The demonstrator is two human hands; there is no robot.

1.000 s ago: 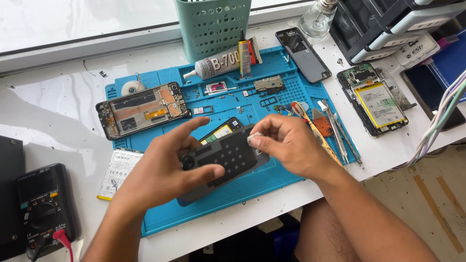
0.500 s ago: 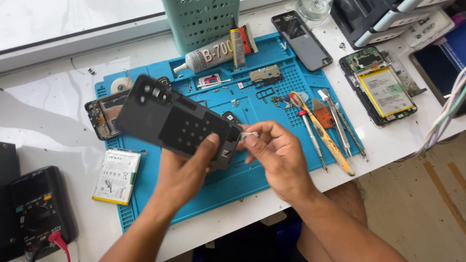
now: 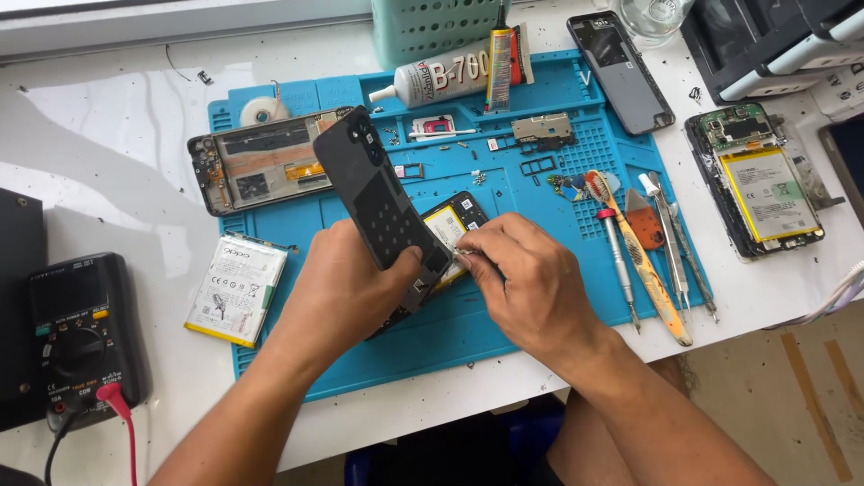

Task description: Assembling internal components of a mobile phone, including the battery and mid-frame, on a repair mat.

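Gripping a black plastic phone back cover (image 3: 378,202), the left hand (image 3: 346,283) holds it tilted up on its lower end, thumb pressed to its near edge, above the blue silicone repair mat (image 3: 540,297). Just beside it the right hand (image 3: 531,279) is closed in a pinch, its fingertips (image 3: 468,256) touching the opened black phone body with a yellow-labelled battery (image 3: 454,225), which lies on the mat under the cover; what the pinch holds is too small to tell. Left of the cover lies an opened phone frame with bare circuit boards (image 3: 256,166), and off the mat's left edge a loose white battery (image 3: 236,290) rests near a black multimeter with a red lead (image 3: 81,333). A wooden-handled tool (image 3: 643,265) and metal tweezers (image 3: 675,243) lie at the mat's right side, a tube of glue (image 3: 441,76) at its far edge.
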